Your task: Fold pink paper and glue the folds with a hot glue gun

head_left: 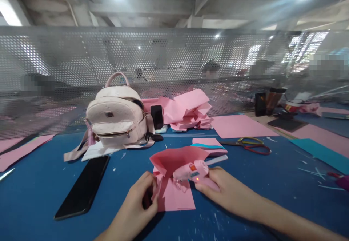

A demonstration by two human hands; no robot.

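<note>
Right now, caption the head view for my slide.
Left hand holding folded pink paper, right hand gripping a glue gun above a blue table.

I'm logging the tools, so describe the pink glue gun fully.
The pink glue gun looks plastic, with an orange patch, a small glowing light and a thin wire loop beneath its nose. A translucent stick juts out behind. The right hand grips its handle; the nose points left, above pink paper.
</note>
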